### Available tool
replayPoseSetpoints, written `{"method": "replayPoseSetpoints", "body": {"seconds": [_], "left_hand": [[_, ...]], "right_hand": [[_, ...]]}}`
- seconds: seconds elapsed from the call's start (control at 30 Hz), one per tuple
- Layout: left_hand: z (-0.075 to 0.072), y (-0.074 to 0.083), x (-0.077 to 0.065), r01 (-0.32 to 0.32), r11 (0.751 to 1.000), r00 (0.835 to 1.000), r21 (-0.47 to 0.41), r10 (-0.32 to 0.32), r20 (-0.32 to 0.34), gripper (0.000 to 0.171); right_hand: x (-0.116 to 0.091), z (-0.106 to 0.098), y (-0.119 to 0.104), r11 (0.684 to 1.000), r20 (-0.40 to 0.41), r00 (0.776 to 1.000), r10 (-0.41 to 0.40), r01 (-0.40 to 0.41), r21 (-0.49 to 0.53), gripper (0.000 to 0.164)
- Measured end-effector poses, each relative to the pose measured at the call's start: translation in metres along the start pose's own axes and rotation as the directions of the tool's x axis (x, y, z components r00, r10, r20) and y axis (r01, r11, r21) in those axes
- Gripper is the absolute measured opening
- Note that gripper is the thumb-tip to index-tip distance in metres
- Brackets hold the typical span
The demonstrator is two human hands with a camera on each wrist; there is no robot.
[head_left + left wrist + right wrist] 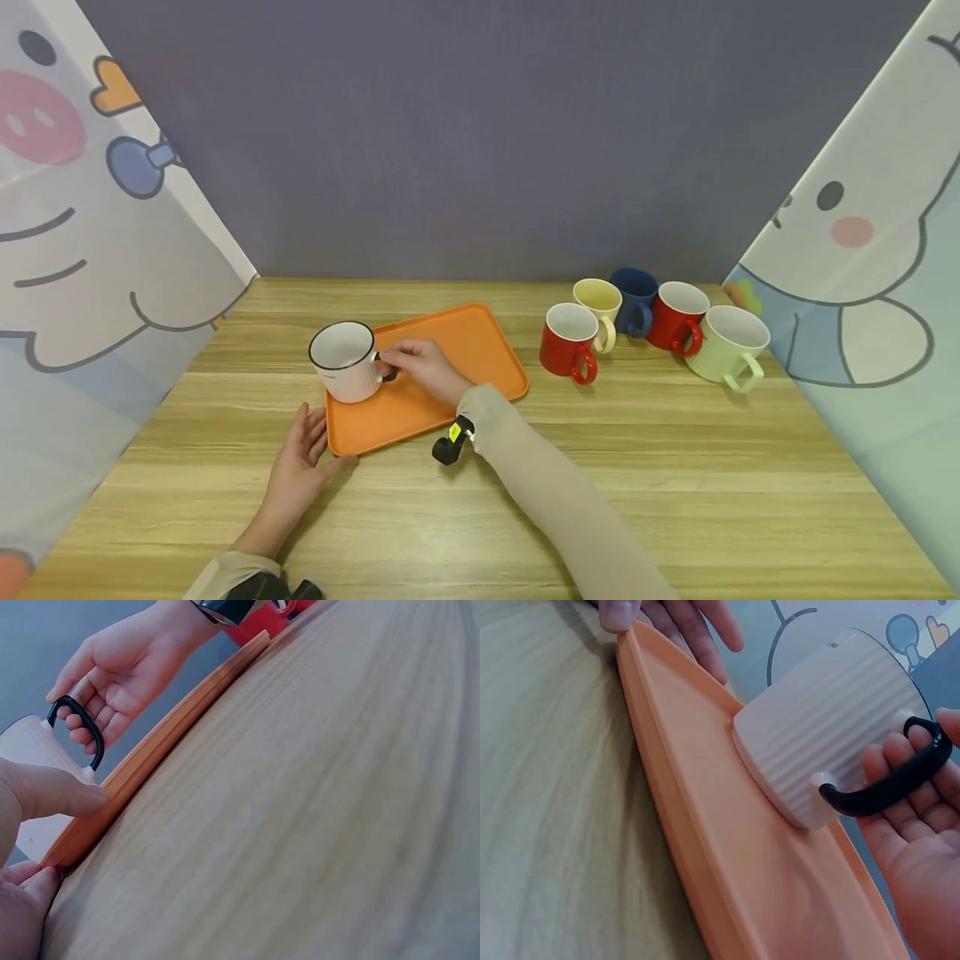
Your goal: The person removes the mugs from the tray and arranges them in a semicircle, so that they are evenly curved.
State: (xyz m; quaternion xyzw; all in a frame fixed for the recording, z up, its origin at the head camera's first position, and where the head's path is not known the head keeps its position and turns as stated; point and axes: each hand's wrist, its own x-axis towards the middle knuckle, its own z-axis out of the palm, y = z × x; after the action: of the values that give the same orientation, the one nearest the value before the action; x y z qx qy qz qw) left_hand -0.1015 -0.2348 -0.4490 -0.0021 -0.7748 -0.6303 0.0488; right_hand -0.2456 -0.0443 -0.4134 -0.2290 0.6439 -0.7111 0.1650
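A white ribbed mug [351,379] with a dark rim and black handle [889,787] stands upright at the left end of an orange tray [465,342]. My right hand [427,367] holds that handle, its fingers curled through the loop in the right wrist view. At the tray's near left corner is my left hand [296,471]. Its thumb [64,791] lies against the front wall while the other fingers are round at the left side. In the left wrist view, this hand covers part of the mug.
Right of the tray stand a red mug [566,342], a yellow mug [597,298], a blue mug [635,296], another red mug [677,317] and a pale green mug [727,342]. A grey partition [480,142] rises behind the wooden table [600,483].
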Motion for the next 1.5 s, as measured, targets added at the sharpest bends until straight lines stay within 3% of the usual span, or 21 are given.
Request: {"method": "replayPoseSetpoints", "body": {"seconds": [0.27,0.57,0.8,1.27,1.5], "left_hand": [[-0.001,-0.003,-0.001,0.01,1.0,1.0,-0.014,-0.01,0.004,0.113],[-0.001,-0.004,-0.001,0.011,1.0,1.0,-0.017,-0.011,-0.001,0.114],[-0.001,-0.003,-0.001,0.016,1.0,1.0,-0.014,-0.016,0.005,0.114],[-0.001,-0.003,0.0,0.024,0.999,1.0,-0.025,-0.024,0.001,0.114],[0.0,-0.001,-0.001,0.026,0.999,1.0,-0.023,-0.026,-0.001,0.114]], "right_hand": [[-0.001,0.003,-0.004,0.996,0.122,0.99,0.071,-0.064,-0.061,0.025],[-0.002,0.009,-0.008,0.987,0.081,0.988,0.132,-0.124,-0.102,0.03],[-0.002,0.012,-0.007,0.992,0.098,0.987,0.129,-0.127,-0.026,0.028],[-0.008,0.021,-0.008,0.994,-0.003,0.995,0.097,-0.097,0.055,0.027],[-0.015,0.014,-0.01,0.989,-0.024,0.995,0.1,-0.097,0.108,0.027]]}}
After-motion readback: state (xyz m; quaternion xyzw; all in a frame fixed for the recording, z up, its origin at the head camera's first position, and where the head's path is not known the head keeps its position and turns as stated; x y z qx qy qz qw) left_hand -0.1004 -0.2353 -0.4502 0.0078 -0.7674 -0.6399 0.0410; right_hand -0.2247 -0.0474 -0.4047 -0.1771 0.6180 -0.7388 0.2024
